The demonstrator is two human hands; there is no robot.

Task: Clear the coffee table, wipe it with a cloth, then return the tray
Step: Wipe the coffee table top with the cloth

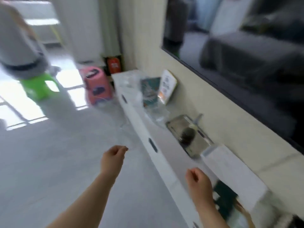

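The whole view is smeared by motion blur. The left grip [113, 155] is held out over the grey floor [49, 162], just short of the front edge of a long white worktop [164, 142]. Its fingers are curled inward, with the thumb laid against the forefinger. The right grip [198, 179] is held over the worktop's near stretch with its fingers curled in the same way. No object can be made out in either grip.

A metal tray [176, 125] is seen on the worktop, close to the wall and well ahead of the right grip. A dark round object [187, 134] lies on it; what it is cannot be told. The tray is flanked on its far side by crumpled clear plastic [158, 112] and on its near side by a white box [233, 168]. Beyond the plastic a teal packet [150, 91] is seen, and a pale sign card [168, 86] is leaned against the wall. A dark green thing [225, 199] lies just beside the right wrist, too blurred to name. Two dark oval handles are set into the worktop's front face.

A large dark screen [246, 55] is mounted on the wall above the worktop. On the floor at the worktop's far end a pink stool [97, 86] is stood, with a red item [113, 65] behind it. Further left, a person in grey [19, 46] is seated on a green stool [39, 88].
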